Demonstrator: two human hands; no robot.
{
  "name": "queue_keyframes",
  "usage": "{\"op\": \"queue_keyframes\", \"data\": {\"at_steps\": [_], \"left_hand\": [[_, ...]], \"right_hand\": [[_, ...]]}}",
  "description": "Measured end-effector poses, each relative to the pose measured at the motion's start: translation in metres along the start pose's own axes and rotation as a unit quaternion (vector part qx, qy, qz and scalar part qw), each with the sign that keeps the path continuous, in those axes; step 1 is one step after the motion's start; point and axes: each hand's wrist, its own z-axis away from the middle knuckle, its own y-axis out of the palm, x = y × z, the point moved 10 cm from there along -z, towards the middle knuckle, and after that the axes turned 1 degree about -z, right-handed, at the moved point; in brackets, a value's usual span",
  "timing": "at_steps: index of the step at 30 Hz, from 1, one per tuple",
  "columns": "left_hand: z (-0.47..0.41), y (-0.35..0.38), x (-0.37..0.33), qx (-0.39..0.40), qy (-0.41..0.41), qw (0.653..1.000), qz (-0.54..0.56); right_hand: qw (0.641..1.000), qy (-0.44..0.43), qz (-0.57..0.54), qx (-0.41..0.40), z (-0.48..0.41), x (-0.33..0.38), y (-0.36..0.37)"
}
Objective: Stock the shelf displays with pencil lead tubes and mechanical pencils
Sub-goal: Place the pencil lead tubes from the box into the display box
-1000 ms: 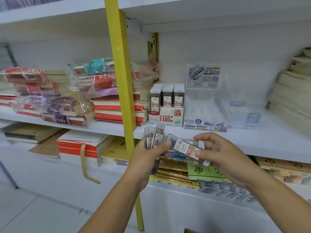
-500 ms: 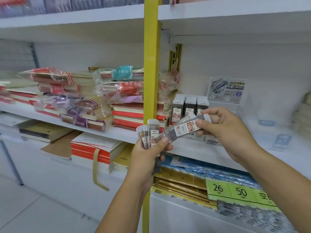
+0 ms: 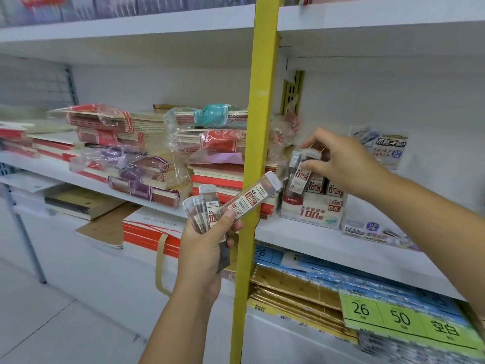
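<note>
Right hand [image 3: 338, 164] pinches one tube [image 3: 300, 177], left hand [image 3: 210, 248] grips spares [image 3: 208, 210]; advise lowering it upright into the display box [image 3: 312, 215].

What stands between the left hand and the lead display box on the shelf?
Head view: the yellow upright stands between the left hand and the lead display box; a tilted tube in that hand crosses in front of it.

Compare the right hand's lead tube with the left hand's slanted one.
The tube in the right hand stands nearly upright at the display box; the slanted tube in the left hand leans toward it. The first is held alone, the second among other tubes. Both clear, red-and-white labels.
</note>
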Motion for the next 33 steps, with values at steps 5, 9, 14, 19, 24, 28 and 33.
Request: {"op": "queue_keyframes", "data": {"at_steps": [5, 9, 14, 19, 24, 28, 33], "left_hand": [[0.001, -0.001, 0.000, 0.005, -0.006, 1.000, -0.003], [0.002, 0.001, 0.002, 0.002, -0.012, 1.000, -0.007], [0.005, 0.010, 0.008, 0.014, -0.026, 1.000, -0.004], [0.008, 0.032, 0.013, 0.053, -0.030, 0.998, 0.002], [0.011, 0.057, 0.022, 0.101, -0.037, 0.994, -0.013], [0.012, 0.070, 0.025, 0.134, -0.038, 0.990, -0.032], [0.007, 0.067, 0.034, 0.119, -0.054, 0.988, -0.078]], "right_hand": [[0.999, -0.018, 0.048, -0.002, -0.005, -0.007, 0.027], [0.993, -0.014, 0.111, -0.030, 0.000, -0.014, 0.032], [0.988, -0.023, 0.121, -0.088, 0.019, -0.005, 0.016], [0.971, 0.061, -0.231, -0.030, 0.061, 0.000, 0.028], [0.910, 0.109, -0.400, -0.007, 0.076, 0.008, 0.035], [0.927, 0.052, -0.347, -0.136, 0.071, -0.003, -0.020], [0.989, 0.006, -0.025, -0.146, 0.046, -0.015, -0.050]]}}
